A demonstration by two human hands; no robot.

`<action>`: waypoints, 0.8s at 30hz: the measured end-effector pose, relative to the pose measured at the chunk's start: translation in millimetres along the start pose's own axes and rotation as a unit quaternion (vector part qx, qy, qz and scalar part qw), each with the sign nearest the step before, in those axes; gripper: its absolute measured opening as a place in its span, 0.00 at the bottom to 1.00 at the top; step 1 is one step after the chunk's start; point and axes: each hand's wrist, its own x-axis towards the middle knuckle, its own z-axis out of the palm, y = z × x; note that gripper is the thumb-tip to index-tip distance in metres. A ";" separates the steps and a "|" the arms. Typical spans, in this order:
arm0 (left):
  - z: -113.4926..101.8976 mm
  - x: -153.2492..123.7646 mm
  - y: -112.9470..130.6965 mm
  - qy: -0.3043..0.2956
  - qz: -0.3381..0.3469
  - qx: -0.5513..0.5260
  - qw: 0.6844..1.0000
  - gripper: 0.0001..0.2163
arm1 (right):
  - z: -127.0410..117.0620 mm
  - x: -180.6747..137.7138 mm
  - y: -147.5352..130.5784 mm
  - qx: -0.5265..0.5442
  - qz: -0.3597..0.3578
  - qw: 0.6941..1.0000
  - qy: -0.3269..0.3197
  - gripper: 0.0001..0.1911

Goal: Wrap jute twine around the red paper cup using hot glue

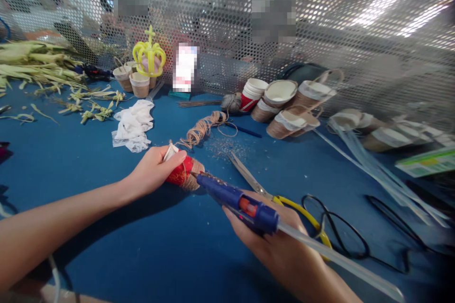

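Note:
A red paper cup (179, 170), partly wound with brown twine (195, 173), lies tilted in my left hand (155, 168), whose fingers close around its rim end. My right hand (273, 227) grips a blue hot glue gun (231, 194) with a long clear glue stick (337, 253) out of its back. The gun's nozzle meets the twine-wrapped part of the cup; whether glue is coming out is too small to tell. From the cup a loose coil of twine (201, 130) stretches back across the table. Yellow-handled scissors (250, 175) lie beside my right hand, their handles partly hidden by it.
Twine-wrapped cups (284, 120) stand and lie at the back right, near loose glue sticks (373, 165) and a black cord (341, 236). White lace fabric (134, 125), a yellow crown-shaped piece (149, 59) and dried husks (31, 64) are at the left. A perforated metal screen (220, 19) borders the back.

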 end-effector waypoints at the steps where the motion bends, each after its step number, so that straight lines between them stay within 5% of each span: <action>1: 0.1 0.1 -0.1 -0.001 0.001 -0.003 1.000 0.17 | 0.3 -0.9 0.6 0.002 0.005 1.000 -0.010 0.04; 24: 1.7 -0.8 3.3 -0.004 -0.011 -0.006 1.000 0.15 | -0.1 -7.1 -1.4 0.037 0.008 0.999 -0.028 0.08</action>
